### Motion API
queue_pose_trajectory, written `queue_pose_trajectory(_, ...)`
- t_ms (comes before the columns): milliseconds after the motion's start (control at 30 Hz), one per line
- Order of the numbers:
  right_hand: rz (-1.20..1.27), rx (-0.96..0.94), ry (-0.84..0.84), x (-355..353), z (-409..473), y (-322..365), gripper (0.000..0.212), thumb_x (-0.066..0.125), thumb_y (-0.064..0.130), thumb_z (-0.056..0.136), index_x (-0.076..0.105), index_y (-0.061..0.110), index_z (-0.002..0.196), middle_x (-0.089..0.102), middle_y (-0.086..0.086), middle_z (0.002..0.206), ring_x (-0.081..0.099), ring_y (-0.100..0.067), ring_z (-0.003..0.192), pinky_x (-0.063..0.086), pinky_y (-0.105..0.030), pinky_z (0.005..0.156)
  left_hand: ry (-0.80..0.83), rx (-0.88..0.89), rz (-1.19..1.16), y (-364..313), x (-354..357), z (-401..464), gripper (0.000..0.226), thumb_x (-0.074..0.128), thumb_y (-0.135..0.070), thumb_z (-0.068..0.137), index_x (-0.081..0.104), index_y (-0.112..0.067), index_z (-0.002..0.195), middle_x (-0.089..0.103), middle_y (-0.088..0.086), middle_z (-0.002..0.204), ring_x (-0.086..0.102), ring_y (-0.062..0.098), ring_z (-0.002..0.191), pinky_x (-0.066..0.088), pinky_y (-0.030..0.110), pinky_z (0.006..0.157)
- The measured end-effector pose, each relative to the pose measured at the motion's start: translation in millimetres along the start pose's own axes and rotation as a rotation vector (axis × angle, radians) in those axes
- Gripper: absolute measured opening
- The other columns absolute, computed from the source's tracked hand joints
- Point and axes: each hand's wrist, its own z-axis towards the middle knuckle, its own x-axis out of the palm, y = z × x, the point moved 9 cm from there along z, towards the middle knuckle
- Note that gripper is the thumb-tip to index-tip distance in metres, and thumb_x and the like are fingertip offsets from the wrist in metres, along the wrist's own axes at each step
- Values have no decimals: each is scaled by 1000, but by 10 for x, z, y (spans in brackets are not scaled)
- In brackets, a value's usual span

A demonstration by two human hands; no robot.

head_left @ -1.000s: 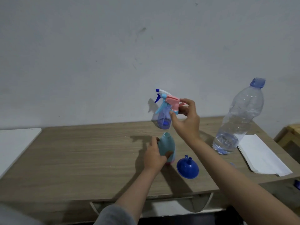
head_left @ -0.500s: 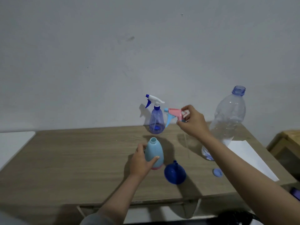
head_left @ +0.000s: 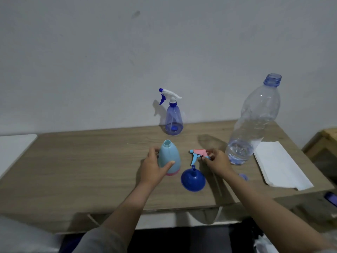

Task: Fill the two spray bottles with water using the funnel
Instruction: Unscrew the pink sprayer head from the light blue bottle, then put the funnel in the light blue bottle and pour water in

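Observation:
My left hand [head_left: 152, 167] grips a light-blue spray bottle [head_left: 169, 157] with a pink base, upright on the wooden table, its neck open with no head on it. My right hand [head_left: 217, 161] holds that bottle's pink and blue spray head [head_left: 197, 154] low over the table, just right of the bottle. A dark blue funnel [head_left: 193, 179] lies mouth-down in front, between my hands. A clear blue spray bottle [head_left: 173, 117] with a white head stands at the back by the wall. A large uncapped water bottle [head_left: 253, 121], with water only in its bottom part, stands to the right.
The wooden table [head_left: 73, 170] ends close in front. A folded white cloth or paper [head_left: 280, 165] lies at the right. A small blue cap [head_left: 243, 177] sits behind my right forearm. A white surface [head_left: 12, 148] adjoins the table's left end.
My right hand has carried the pink spray head down from mid-air, near the back bottle, to just above the table beside the funnel. My left hand keeps hold of the light-blue bottle.

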Motion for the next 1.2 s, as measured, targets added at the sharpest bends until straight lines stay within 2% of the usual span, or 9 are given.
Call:
queue_pose_trajectory(233,-184,-252,-132,-113,-142,290,43,66,33,84,57,14,122,56,-8,109,56,-23,99,49,-35,82,2,21,4,-11,5,-9,62,78,-56,61,42,-38,108,58,-18,108,62,8,98,56,39,78)
queue_pose_trajectory(333,-29,-432,110,27,-336,572,53,67,48,77,59,20,121,61,0,112,59,-11,96,52,-34,85,6,24,-12,-29,8,-12,62,82,-48,64,44,-30,110,58,-13,112,61,9,100,55,34,79)
queue_pose_trajectory(433,-285,-428,381,338,-495,572,75,75,56,67,48,30,132,54,3,124,53,-11,107,49,-35,91,8,29,-5,-52,2,-24,61,82,-46,66,44,-27,111,57,-12,113,60,9,100,52,29,78)
queue_pose_trajectory(533,-524,-427,427,518,-552,490,85,81,48,61,43,33,135,51,3,127,48,-17,115,47,-35,89,14,26,-5,-62,3,-32,62,80,-48,67,43,-28,112,56,-13,113,59,7,100,52,29,77)
queue_pose_trajectory(700,-632,-484,362,512,-579,586,71,81,37,65,51,27,128,55,1,126,50,-18,113,47,-31,82,26,7,-9,-77,-8,-46,62,80,-49,68,44,-27,113,57,-13,115,58,6,100,50,26,74)
queue_pose_trajectory(833,-472,-473,297,301,-610,631,71,81,43,64,52,32,127,55,4,125,51,-16,111,45,-29,82,29,15,3,-88,-16,-55,62,79,-49,68,44,-27,114,56,-13,116,56,5,99,45,20,69)
queue_pose_trajectory(967,-62,-498,187,-14,-658,703,78,80,49,65,44,43,134,55,7,124,55,-5,105,50,-35,93,3,29,20,-84,-25,-48,63,79,-49,68,45,-25,115,57,-10,115,58,8,100,51,29,74)
queue_pose_trajectory(1100,169,-517,118,-243,-724,813,67,69,38,84,35,48,140,56,5,123,56,-7,106,46,-19,92,9,35,18,-95,-21,-54,62,79,-49,69,44,-26,115,55,-13,116,56,6,100,49,26,72)
queue_pose_trajectory(1200,262,-531,99,-295,-739,900,58,65,31,88,40,43,139,57,1,121,58,-10,108,47,-17,90,12,43,26,-102,-27,-58,62,79,-49,69,44,-27,115,55,-12,117,55,5,101,47,24,72)
